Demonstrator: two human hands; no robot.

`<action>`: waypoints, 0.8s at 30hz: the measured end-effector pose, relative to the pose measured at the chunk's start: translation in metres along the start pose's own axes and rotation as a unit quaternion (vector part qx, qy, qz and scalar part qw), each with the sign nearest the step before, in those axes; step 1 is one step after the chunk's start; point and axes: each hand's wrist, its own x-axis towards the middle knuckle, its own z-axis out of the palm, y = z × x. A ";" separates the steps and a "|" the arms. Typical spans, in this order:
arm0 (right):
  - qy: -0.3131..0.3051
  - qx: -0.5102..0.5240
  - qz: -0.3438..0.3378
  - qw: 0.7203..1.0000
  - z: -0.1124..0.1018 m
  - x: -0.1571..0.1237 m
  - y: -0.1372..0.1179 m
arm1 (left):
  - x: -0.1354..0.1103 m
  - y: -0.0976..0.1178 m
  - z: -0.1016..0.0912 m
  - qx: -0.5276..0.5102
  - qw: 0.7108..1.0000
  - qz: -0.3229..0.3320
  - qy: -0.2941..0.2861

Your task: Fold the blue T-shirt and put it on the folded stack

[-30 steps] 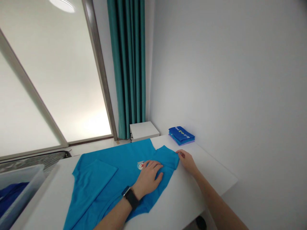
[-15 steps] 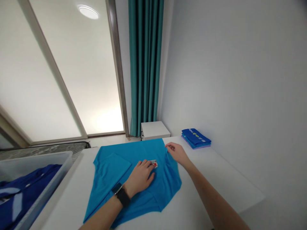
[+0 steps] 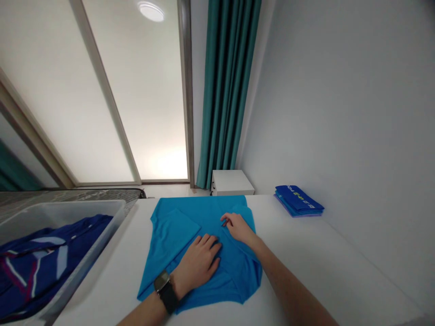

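A bright blue T-shirt (image 3: 190,222) lies on the white table, its left side folded inward with a slanting sleeve edge. My left hand (image 3: 200,260), below a dark wristwatch, rests flat on the middle of the shirt with fingers stretched out. Curled fingers of my right hand (image 3: 238,226) pinch the shirt's right part, which is folded over toward the middle. That side of the cloth is bunched and wrinkled under my right wrist. The printed patch on the shirt front is now hidden.
A stack of folded blue clothes (image 3: 299,200) sits at the table's back right, near the wall. On the left stands a pale plastic bin (image 3: 117,215) holding dark blue garments (image 3: 78,233). Behind the white table (image 3: 295,262) are a small white cabinet (image 3: 233,182) and a green curtain (image 3: 227,90).
My right hand has brought the shirt's right edge inward, covering the printed patch. My left hand stays flat on the cloth. The whole view has shifted, showing more of the bin.
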 end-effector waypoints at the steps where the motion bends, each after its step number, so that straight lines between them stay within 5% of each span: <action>1: -0.001 -0.005 -0.010 1.000 0.003 0.001 0.002 | -0.001 0.000 0.001 -0.004 1.000 0.000 0.003; 9: 0.005 -0.139 -0.075 0.987 -0.004 0.017 0.005 | -0.006 -0.004 0.004 -0.049 0.999 -0.008 0.017; 24: -0.096 -0.120 -0.150 0.977 0.008 0.028 -0.031 | -0.006 -0.005 0.005 -0.072 0.997 -0.026 0.014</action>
